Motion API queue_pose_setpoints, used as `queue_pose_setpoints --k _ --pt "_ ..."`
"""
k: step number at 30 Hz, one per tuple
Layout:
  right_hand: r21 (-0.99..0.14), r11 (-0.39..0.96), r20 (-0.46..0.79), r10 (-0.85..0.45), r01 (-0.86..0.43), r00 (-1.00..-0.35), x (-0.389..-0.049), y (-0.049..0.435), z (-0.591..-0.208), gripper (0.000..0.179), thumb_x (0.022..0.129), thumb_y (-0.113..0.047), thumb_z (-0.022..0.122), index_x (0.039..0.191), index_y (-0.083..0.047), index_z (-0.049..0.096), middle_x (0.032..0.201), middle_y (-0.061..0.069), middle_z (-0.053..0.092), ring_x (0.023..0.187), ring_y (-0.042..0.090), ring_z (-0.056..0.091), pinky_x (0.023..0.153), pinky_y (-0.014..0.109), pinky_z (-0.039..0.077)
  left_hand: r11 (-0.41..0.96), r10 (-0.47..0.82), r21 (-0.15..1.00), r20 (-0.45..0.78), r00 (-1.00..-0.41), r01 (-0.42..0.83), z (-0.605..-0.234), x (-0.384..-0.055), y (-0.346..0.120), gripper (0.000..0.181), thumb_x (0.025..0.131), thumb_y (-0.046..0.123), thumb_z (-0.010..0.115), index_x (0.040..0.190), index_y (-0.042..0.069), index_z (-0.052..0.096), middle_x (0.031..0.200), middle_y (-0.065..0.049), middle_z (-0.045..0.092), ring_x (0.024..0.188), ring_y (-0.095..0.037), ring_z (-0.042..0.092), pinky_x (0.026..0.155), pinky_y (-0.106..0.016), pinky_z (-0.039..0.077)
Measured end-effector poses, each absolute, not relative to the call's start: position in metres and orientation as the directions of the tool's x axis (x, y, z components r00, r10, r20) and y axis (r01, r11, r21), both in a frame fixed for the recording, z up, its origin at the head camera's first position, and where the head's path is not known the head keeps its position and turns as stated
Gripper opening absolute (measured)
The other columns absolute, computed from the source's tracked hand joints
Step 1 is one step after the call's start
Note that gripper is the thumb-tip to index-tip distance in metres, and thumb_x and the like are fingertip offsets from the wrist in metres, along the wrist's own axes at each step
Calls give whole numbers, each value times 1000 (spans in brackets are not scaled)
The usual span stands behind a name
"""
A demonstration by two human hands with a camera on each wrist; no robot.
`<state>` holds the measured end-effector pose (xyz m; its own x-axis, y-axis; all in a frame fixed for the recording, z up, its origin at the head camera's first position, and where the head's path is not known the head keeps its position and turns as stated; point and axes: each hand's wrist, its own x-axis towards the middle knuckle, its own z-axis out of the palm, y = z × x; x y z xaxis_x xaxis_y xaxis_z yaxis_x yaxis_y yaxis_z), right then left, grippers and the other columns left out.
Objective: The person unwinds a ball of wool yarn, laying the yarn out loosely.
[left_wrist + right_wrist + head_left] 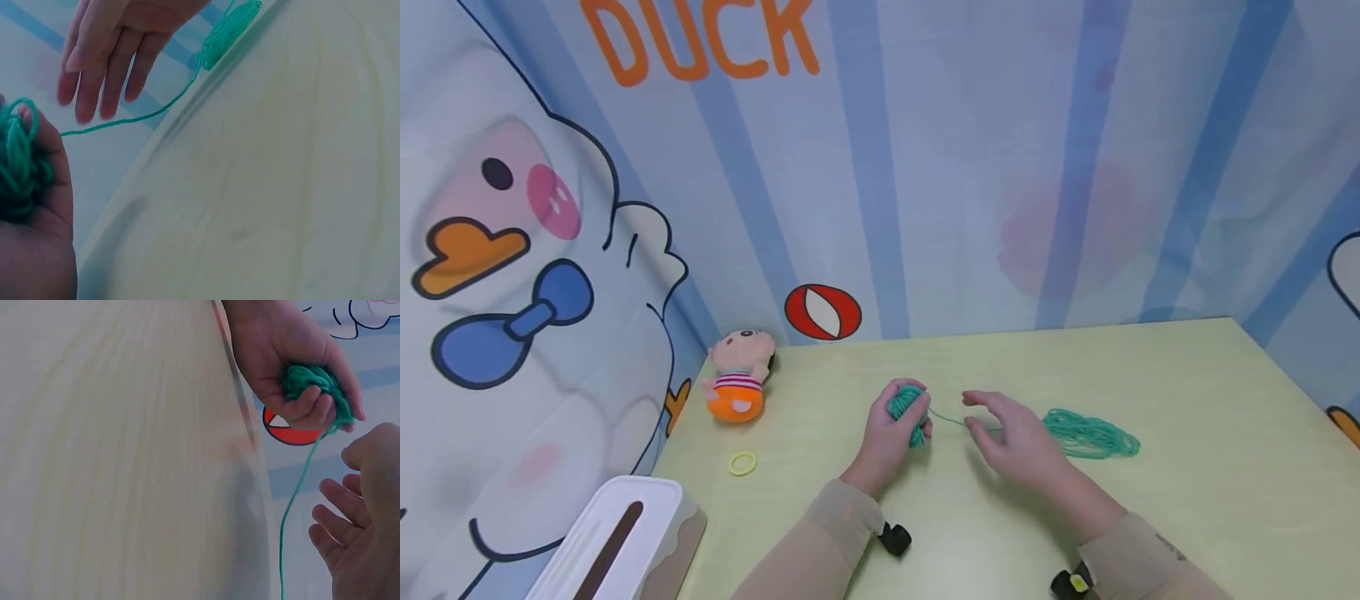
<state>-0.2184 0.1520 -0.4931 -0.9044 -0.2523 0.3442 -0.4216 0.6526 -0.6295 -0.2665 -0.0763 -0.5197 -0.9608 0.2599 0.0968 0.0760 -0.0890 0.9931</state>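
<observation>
A wound bundle of green yarn [904,403] is gripped in my left hand [886,433], its fingers and thumb curled round it, as the right wrist view [312,381] also shows. From the bundle a single strand [125,121] runs rightward, past my right hand, to a loose skein of green yarn [1090,433] lying on the table. My right hand [1018,437] hovers between bundle and skein, fingers loosely spread and apart from the strand in both wrist views. Nothing is held in it.
At the table's back left sits a plush toy [739,379] in orange and stripes. In front of it lies a yellow ring [742,464]. A white-topped box with a slot [655,508] stands at the near left. Printed curtains [955,167] rise behind the pale table [1210,392].
</observation>
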Motion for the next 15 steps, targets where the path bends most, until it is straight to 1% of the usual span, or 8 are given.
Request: queue_pose_setpoints --k 2,4,5,7,9,11,13,15 --pt "-652 637 281 -300 -411 -912 -222 138 -495 49 113 -24 64 156 -4 58 143 10 75 140 39 67 115 61 55 -106 276 991 108 -955 81 -521 -266 -76 52 110 34 70 142 -2 53 93 -5 67 72 -14 67 71 -25 61" --pt "-677 626 227 -323 -387 -919 -226 128 -496 48 114 -25 62 157 -4 58 138 9 77 133 36 72 112 57 58 -119 291 989 115 -950 83 -521 -266 -76 52 110 33 70 143 -3 52 91 -3 67 71 -14 67 70 -25 62" --pt "-681 623 218 -328 -384 -919 -228 124 -496 44 114 -23 62 154 -4 61 134 8 79 127 33 75 108 55 61 -126 296 988 119 -948 85 -522 -266 -75 52 110 33 70 143 -4 52 91 -3 67 70 -14 67 69 -25 62" --pt "-687 625 210 -317 -370 -925 -231 119 -496 34 113 -20 62 143 -5 70 118 6 83 109 25 80 97 47 65 -129 301 988 123 -946 87 -523 -266 -75 51 110 32 70 143 -3 53 92 -4 67 70 -14 67 68 -25 62" --pt "-687 635 215 -288 -354 -933 -232 117 -493 25 112 -18 63 130 -7 77 104 2 82 94 15 77 86 39 64 -122 302 988 125 -945 92 -523 -266 -75 51 110 31 71 144 -3 55 93 -6 67 70 -13 66 67 -24 61" --pt "-682 644 239 -252 -347 -938 -233 118 -489 19 111 -17 65 120 -8 80 95 0 80 86 10 72 80 34 61 -108 300 989 129 -945 100 -523 -266 -75 51 109 30 72 145 -3 57 95 -7 67 70 -12 65 67 -23 60" --pt "-683 651 259 -207 -331 -943 -233 120 -484 18 111 -18 66 118 -9 80 92 -1 79 82 8 69 76 30 58 -84 291 991 129 -948 109 -523 -267 -76 49 108 29 74 145 -1 60 96 -7 68 70 -12 64 67 -23 59" --pt "-680 652 301 -168 -335 -939 -232 123 -479 17 111 -18 67 118 -7 79 93 1 79 82 10 70 72 28 57 -55 283 992 124 -951 113 -523 -268 -77 45 107 28 75 144 4 64 100 -5 69 71 -13 64 69 -23 59"
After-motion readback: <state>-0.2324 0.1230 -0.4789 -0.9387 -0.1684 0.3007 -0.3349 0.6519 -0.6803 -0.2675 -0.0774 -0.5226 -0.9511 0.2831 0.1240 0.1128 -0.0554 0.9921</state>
